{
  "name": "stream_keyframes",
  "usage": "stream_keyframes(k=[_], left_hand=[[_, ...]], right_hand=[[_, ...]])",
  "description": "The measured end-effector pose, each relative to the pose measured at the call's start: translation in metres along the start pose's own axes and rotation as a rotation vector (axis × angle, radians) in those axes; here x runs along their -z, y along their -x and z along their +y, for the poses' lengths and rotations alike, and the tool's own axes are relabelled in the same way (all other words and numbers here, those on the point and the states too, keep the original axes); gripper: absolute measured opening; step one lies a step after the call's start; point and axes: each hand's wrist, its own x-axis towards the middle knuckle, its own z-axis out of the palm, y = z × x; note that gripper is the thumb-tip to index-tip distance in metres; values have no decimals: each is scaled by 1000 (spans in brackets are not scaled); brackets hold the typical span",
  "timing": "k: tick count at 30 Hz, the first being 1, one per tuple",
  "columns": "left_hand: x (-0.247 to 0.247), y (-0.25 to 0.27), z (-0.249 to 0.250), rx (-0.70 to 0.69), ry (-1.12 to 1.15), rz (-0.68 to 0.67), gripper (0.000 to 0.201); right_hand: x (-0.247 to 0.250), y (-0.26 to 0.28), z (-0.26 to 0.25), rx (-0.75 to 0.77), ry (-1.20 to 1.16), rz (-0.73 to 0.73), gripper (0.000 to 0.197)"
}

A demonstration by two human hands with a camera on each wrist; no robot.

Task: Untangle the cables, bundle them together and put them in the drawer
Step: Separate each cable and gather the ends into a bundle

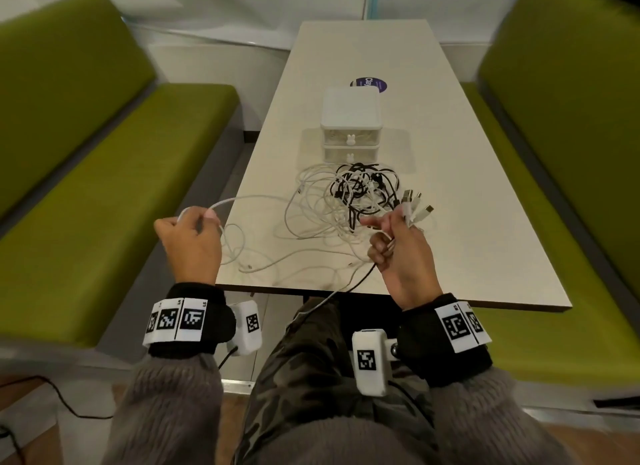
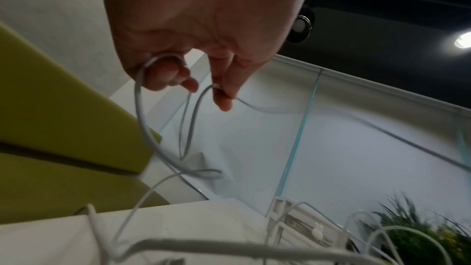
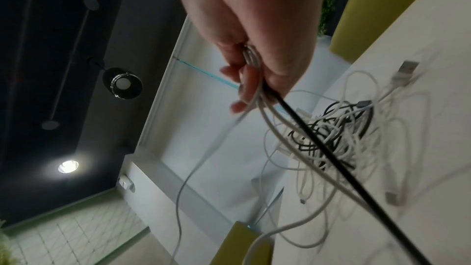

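Lighting: dim indoor, even over the counter (image 1: 346, 66); soft shadows.
Sources: round ceiling lamp (image 2: 462, 40), flaring, in the left wrist view; a second ceiling spot (image 3: 68, 166) glowing in the right wrist view.
Distortion: strong wide-angle bending at the head view's edges.
Blur: near cables (image 2: 229, 246) and the hand (image 3: 252, 27) smeared, out of focus.

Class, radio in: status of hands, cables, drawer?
Left hand pinches white cable. Right hand grips several ends. Tangle remains. Drawers closed.

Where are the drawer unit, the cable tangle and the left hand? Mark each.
drawer unit (image 1: 350, 113): head view, its white top.
cable tangle (image 1: 360, 187): head view, the knotted middle.
left hand (image 1: 192, 241): head view, its back.
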Motion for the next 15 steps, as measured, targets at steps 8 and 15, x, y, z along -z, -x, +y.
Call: stream_keyframes(k=[8, 15], left_hand=[[11, -5, 24, -231, -298, -206, 43], [-36, 52, 49, -297, 220, -1036, 17]], right_hand=[[-55, -15, -16, 20, -199, -106, 44], [-92, -16, -20, 31, -137, -245, 46]])
